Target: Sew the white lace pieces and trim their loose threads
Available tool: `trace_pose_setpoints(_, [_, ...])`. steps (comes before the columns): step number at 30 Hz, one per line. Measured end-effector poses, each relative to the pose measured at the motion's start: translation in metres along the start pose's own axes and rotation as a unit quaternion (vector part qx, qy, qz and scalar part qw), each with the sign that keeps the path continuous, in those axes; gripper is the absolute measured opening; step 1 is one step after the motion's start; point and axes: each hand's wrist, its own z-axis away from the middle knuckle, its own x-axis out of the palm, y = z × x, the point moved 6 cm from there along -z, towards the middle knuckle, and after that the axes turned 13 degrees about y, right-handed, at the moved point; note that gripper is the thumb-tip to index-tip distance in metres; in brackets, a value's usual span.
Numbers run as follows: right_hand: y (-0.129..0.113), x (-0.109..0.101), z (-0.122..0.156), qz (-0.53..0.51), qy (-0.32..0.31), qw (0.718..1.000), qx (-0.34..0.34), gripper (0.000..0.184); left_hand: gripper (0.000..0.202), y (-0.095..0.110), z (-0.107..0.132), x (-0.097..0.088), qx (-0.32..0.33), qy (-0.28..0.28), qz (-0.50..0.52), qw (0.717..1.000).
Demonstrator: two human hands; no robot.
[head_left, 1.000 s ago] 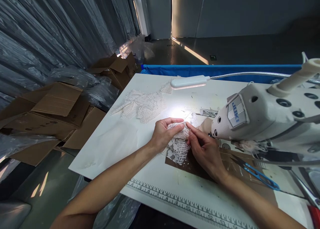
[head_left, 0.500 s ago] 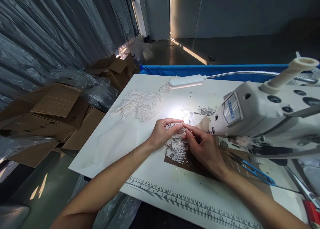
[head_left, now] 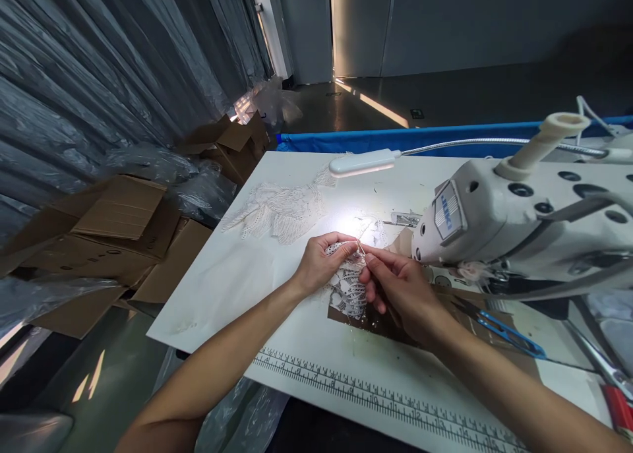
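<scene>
Right hand (head_left: 405, 285) has rotated. Left hand (head_left: 316, 265) grips lace (head_left: 346, 291) by its far edge; right fingers pinched at its right, contents unclear.

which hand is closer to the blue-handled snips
Right. The right hand is left of the blue-handled snips; the left hand is farther left, holding white lace.

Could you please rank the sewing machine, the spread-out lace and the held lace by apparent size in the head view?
1. Sewing machine
2. Spread-out lace
3. Held lace, counting only its visible part
</scene>
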Motion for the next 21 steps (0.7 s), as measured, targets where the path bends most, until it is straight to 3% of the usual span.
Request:
trace_pose_setpoints(6, [-0.005, 0.003, 0.005, -0.058, 0.001, 0.996, 0.063, 0.043, 0.021, 0.005, 0.001, -0.002, 0.005, 0.010, 0.009, 1.000])
trace_pose_setpoints(15, [-0.012, 0.003, -0.001, -0.049, -0.040, 0.997, 0.052, 0.040, 0.041, -0.008, 0.002, -0.005, -0.080, 0.043, 0.079, 0.993])
trace_pose_setpoints(21, [-0.017, 0.003, 0.005, -0.073, -0.038, 0.994, 0.075, 0.041, 0.047, -0.011, 0.005, -0.003, -0.090, 0.062, 0.100, 0.989])
